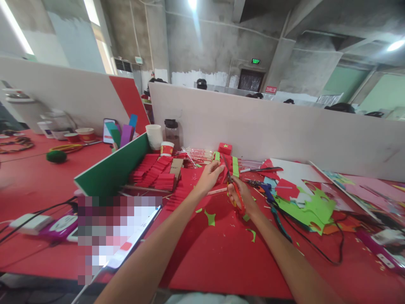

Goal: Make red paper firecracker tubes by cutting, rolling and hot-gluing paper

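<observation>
Over the red table [218,261], my left hand [209,175] pinches a small piece of red paper [222,174]. My right hand [243,196] is wrapped round the orange-red handles of a pair of scissors [238,194]. The scissor blades point up and away, close beside the red paper; whether they touch it I cannot tell. Left of my hands lie stacks of folded red paper strips [155,171]. Light green paper scraps [209,218] are scattered on the table below my hands.
A green divider board [110,169] and a tablet-like screen [126,249] stand at the left. Paper cups [154,136] and a dark-lidded bottle [171,133] are at the back. Pliers [268,192], a black cable [311,242] and green paper sheets [316,211] lie at the right.
</observation>
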`<state>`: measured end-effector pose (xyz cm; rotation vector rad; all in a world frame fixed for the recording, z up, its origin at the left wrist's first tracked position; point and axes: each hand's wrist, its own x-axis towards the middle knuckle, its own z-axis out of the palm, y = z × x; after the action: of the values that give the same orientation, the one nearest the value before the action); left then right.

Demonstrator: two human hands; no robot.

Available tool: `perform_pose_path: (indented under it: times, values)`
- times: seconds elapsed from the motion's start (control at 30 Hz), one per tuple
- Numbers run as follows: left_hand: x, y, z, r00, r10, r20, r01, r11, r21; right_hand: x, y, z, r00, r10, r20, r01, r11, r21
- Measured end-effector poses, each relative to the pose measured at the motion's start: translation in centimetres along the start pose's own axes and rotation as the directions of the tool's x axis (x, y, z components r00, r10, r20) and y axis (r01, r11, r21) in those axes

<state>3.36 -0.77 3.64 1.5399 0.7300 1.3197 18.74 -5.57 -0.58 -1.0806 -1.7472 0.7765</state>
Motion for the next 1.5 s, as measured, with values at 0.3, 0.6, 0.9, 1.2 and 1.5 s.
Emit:
perform_pose_path:
  times: [0.3, 0.6, 0.9, 1.2, 1.5]
  values:
    - [0.1, -0.3, 0.0, 1.0, 0.003, -0.003, -0.003, 1.0, -0.001, -0.1, -0.4, 0.0, 1.0, 0.008, -0.012, -0.008, 1.0, 0.006]
    - [-0.1, 0.3, -0.1, 0.999, 0.044, -0.008, -0.044, 0.998, 0.049, 0.0, -0.1, 0.3, 0.999, 0.04, -0.027, -0.037, 0.995, 0.089]
    - [-0.2, 0.6, -0.5, 0.996, 0.02, 0.085, -0.031, 0.991, 0.134, 0.0, -0.1, -0.2, 0.994, 0.107, 0.013, -0.108, 0.975, 0.195]
    - [0.4, 0.0, -0.9, 0.99, 0.136, -0.034, -0.13, 0.981, 0.142, 0.0, -0.8, -0.5, 0.995, 0.092, 0.043, -0.098, 0.984, 0.148]
    - [-0.2, 0.5, -0.3, 0.998, 0.008, 0.061, -0.01, 0.999, 0.03, -0.2, -1.4, -0.4, 0.994, 0.088, 0.057, -0.1, 0.964, 0.248]
